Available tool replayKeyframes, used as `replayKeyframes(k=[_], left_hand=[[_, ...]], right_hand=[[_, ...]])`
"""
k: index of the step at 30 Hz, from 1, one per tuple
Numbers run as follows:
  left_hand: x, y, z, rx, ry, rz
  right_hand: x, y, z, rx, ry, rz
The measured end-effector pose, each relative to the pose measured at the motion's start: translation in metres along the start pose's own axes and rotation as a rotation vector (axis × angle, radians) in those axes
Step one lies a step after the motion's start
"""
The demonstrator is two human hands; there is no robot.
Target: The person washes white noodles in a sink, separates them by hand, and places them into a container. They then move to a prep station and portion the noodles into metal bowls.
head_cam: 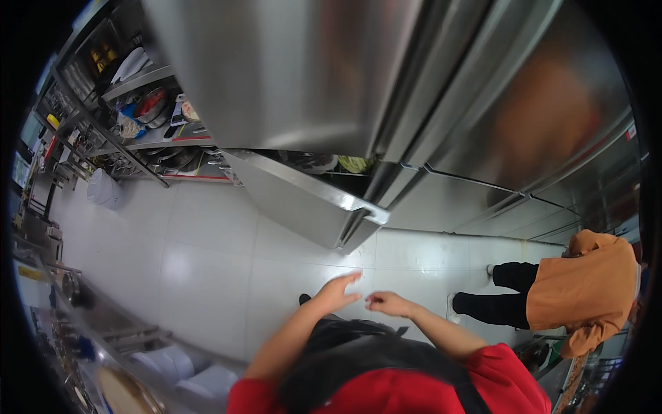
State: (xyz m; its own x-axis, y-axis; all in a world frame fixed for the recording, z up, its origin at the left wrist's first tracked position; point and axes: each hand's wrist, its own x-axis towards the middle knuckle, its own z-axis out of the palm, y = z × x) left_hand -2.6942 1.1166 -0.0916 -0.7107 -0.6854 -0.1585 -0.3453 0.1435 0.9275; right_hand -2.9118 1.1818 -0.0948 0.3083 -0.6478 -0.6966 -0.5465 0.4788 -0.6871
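Observation:
My left hand (339, 295) is held in front of my dark apron (362, 341), above the tiled floor, with thumb and fingers apart and nothing between them. Close on its right is my right hand (389, 304), its fingers loosely curled; no object shows in it, though its palm is hidden. Neither hand touches anything. Ahead of them, the lower door (300, 199) of a stainless steel refrigerator cabinet (279, 72) stands ajar. Through the gap I see a pale green leafy vegetable (354, 163) and something dark in clear plastic wrap (310, 161).
A person in an orange top (579, 284) stands at the right, beside a counter. Steel shelves (155, 145) at the left carry a metal bowl with red contents (151, 106) and several pans. A white bucket (103, 189) sits on the floor (207, 233). White tubs (170, 362) are at lower left.

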Motion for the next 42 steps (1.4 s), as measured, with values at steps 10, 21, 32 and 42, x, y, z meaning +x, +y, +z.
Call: replayKeyframes(k=[10,21,32,42], left_hand=[[-0.299,-0.133,-0.230,0.181,0.673,-0.692],[-0.450,-0.237,-0.315,-0.236,1.079,-0.925],[-0.508,-0.182,-0.406,-1.123,1.905,-0.530],[-0.660,-0.365,-0.663,-0.936,2.024,-0.327]], right_hand=[[0.264,-0.097,-0.117,1.281,0.277,-0.119],[0.519,-0.328,0.075,0.167,0.103,0.162],[0.851,-0.901,0.614,-0.799,-0.768,-0.370],[0.750,-0.940,0.839,-1.245,-1.569,-0.343]])
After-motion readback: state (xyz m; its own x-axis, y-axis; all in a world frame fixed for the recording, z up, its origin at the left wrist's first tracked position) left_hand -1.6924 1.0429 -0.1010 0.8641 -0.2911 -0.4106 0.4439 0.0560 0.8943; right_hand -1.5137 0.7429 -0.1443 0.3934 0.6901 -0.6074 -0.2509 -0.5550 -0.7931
